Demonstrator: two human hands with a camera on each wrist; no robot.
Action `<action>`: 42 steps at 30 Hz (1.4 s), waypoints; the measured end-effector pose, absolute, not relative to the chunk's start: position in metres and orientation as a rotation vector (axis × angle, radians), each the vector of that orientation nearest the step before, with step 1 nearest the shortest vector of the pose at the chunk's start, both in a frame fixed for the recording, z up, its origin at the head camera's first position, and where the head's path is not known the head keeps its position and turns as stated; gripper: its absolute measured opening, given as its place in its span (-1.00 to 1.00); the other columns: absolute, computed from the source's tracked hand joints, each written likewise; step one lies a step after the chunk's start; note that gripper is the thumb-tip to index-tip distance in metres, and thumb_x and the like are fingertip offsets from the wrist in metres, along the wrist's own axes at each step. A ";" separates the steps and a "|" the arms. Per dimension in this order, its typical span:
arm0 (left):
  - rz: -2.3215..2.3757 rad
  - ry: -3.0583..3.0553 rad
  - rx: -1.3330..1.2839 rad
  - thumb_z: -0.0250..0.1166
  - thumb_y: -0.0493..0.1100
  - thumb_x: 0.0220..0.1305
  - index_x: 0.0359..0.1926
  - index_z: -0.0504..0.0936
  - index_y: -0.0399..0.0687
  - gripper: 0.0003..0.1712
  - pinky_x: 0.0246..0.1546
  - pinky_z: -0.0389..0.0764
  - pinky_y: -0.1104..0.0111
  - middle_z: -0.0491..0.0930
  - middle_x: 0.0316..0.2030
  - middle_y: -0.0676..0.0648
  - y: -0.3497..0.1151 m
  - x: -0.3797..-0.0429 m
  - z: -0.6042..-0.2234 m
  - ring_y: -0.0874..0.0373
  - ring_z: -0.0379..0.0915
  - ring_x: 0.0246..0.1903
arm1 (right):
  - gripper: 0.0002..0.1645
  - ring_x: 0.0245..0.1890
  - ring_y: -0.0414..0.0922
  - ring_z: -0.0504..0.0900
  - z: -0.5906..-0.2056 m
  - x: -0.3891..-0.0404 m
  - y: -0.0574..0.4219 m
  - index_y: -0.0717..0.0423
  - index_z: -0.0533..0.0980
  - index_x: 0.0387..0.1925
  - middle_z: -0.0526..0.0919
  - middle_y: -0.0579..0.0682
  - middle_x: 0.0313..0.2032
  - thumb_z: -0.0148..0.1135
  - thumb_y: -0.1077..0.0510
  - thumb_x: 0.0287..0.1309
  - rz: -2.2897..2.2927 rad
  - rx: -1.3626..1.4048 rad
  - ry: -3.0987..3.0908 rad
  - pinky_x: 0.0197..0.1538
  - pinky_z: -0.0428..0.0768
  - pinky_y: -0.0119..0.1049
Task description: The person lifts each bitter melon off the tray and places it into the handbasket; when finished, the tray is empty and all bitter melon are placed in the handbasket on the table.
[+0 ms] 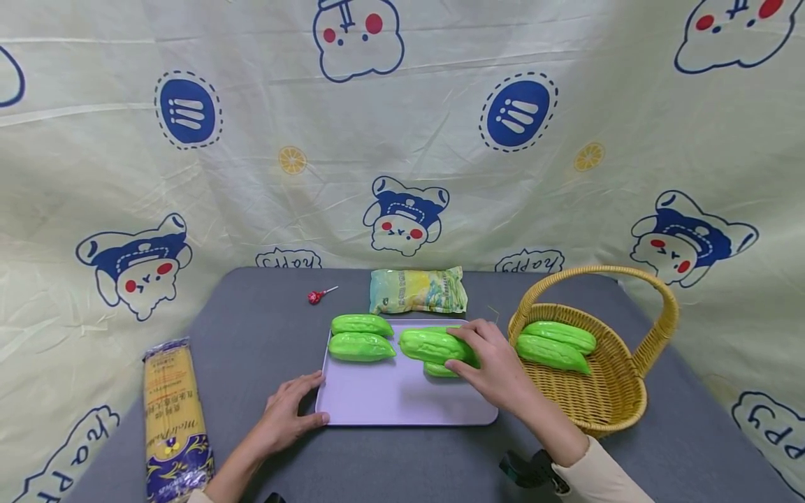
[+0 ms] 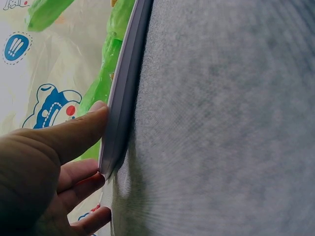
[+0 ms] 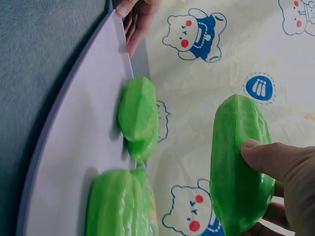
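Observation:
My right hand (image 1: 490,367) grips a glossy green bitter melon (image 3: 236,147) and holds it over the right half of the lilac tray (image 1: 402,405). Partly hidden behind and below it, two more bitter melons lie on the tray, the nearer one (image 1: 440,370) showing under my fingers. A pair of bitter melons (image 1: 361,347) rests side by side at the tray's back left. At the front left corner, my left hand (image 1: 289,412) touches the tray's edge with thumb and fingertips. Two bitter melons (image 1: 553,353) sit in the wicker basket (image 1: 613,391) right of the tray.
Behind the tray lies a green-yellow packet (image 1: 418,290), with a red lollipop (image 1: 317,296) to its left. A long yellow and blue noodle pack (image 1: 175,419) lies at the left table edge. The basket's tall handle (image 1: 660,300) arches up at the right. A printed cloth hangs behind.

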State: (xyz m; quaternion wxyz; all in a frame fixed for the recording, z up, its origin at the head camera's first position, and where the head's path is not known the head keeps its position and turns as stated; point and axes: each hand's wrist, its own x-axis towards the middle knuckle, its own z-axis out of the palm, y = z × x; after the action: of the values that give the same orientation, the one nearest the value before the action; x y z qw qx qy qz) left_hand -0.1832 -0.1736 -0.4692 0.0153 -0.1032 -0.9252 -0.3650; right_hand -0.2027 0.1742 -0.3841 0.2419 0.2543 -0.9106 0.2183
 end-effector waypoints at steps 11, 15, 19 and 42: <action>-1.149 -2.878 -0.327 0.45 -0.03 -0.04 0.21 0.46 -0.15 -0.24 0.18 0.09 -0.19 0.41 0.27 -0.14 -0.172 -0.182 -0.468 -0.20 0.19 0.28 | -0.39 -0.10 -0.09 0.51 -0.380 -0.192 0.215 0.08 0.54 0.03 0.55 -0.02 -0.14 0.49 0.11 -0.16 0.556 0.652 -2.459 -0.15 0.52 -0.12; -1.157 -2.879 -0.327 0.45 -0.02 -0.04 0.21 0.46 -0.16 -0.24 0.18 0.09 -0.19 0.41 0.27 -0.14 -0.173 -0.182 -0.468 -0.20 0.18 0.29 | -0.38 -0.11 -0.09 0.51 -0.378 -0.188 0.229 0.09 0.54 0.04 0.54 -0.01 -0.13 0.49 0.15 -0.17 0.519 0.618 -2.458 -0.18 0.53 -0.13; -1.153 -2.880 -0.326 0.45 -0.02 -0.04 0.21 0.46 -0.15 -0.24 0.18 0.09 -0.19 0.41 0.27 -0.14 -0.173 -0.183 -0.468 -0.20 0.18 0.29 | -0.39 -0.08 -0.08 0.49 -0.377 -0.183 0.243 0.09 0.53 0.05 0.54 -0.02 -0.13 0.47 0.15 -0.14 0.498 0.566 -2.481 -0.15 0.52 -0.10; -1.145 -2.874 -0.319 0.45 -0.03 -0.04 0.20 0.47 -0.15 -0.25 0.16 0.11 -0.18 0.41 0.27 -0.13 -0.173 -0.182 -0.467 -0.20 0.19 0.28 | -0.42 -0.05 0.17 0.48 -0.387 -0.183 0.307 0.20 0.52 0.00 0.58 0.21 -0.07 0.46 0.13 -0.12 0.460 0.411 -2.603 -0.09 0.43 0.11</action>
State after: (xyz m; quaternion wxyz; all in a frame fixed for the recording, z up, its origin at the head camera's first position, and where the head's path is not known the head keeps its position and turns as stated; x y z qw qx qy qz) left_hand -0.1821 -0.1725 -0.4668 0.0158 -0.1025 -0.9239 -0.3682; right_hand -0.1830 0.3075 -0.3873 0.2311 0.1496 -0.9467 0.1671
